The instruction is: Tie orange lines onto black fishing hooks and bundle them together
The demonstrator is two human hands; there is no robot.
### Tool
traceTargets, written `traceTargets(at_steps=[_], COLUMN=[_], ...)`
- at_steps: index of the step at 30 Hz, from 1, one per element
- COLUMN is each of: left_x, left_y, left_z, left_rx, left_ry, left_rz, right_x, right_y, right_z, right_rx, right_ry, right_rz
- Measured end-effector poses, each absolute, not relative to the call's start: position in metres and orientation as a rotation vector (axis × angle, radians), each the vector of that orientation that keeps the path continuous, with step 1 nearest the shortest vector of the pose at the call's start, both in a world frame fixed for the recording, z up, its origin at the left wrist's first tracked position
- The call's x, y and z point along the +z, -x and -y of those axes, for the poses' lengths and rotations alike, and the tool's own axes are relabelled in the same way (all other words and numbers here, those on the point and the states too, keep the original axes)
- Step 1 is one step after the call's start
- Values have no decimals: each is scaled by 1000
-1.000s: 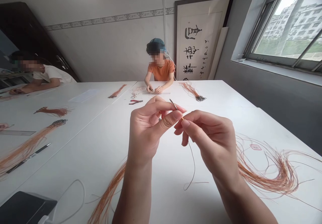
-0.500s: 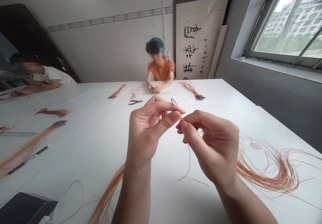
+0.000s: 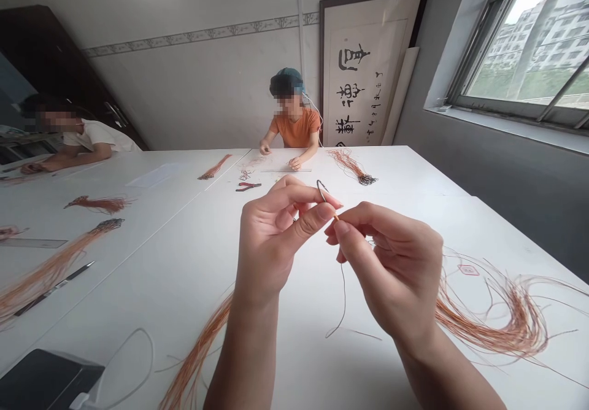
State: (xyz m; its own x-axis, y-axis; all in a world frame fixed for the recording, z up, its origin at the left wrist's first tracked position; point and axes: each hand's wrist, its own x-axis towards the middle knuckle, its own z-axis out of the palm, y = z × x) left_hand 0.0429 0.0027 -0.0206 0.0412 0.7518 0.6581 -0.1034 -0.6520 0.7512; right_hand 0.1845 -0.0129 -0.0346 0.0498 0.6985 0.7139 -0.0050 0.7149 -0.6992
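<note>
My left hand [image 3: 271, 238] is raised over the white table [image 3: 151, 275], thumb and forefinger pinched on a thin dark cord [image 3: 343, 299] that curls into a small loop above my fingertips. My right hand [image 3: 391, 263] pinches the same cord just beside it, at an orange tip; the cord's tail hangs down to the table. A bundle of orange cords [image 3: 497, 318] lies on the table under my right wrist. Another orange bundle [image 3: 197, 361] lies under my left forearm.
Across the table a person in an orange shirt [image 3: 294, 131] works with cords; red pliers [image 3: 248, 185] lie near them. Another person [image 3: 83, 143] sits at the left. More orange bundles [image 3: 55, 263], a pen [image 3: 55, 287], a ruler [image 3: 32, 243] and a dark device [image 3: 41, 382] lie at left.
The cord end above my left fingertips has bent from a straight stub into a small loop. The hanging tail has shifted a little. The person opposite has spread their hands apart.
</note>
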Motion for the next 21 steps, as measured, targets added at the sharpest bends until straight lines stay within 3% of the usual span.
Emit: traceTargets(at_steps=[21], left_x=[-21], left_y=[-40], left_z=[-2], left_rx=[1704], left_ry=[-1737], left_rz=[-677], right_x=[-32], right_y=[-184], right_z=[11], right_rx=[535], right_ry=[586], right_rz=[1451])
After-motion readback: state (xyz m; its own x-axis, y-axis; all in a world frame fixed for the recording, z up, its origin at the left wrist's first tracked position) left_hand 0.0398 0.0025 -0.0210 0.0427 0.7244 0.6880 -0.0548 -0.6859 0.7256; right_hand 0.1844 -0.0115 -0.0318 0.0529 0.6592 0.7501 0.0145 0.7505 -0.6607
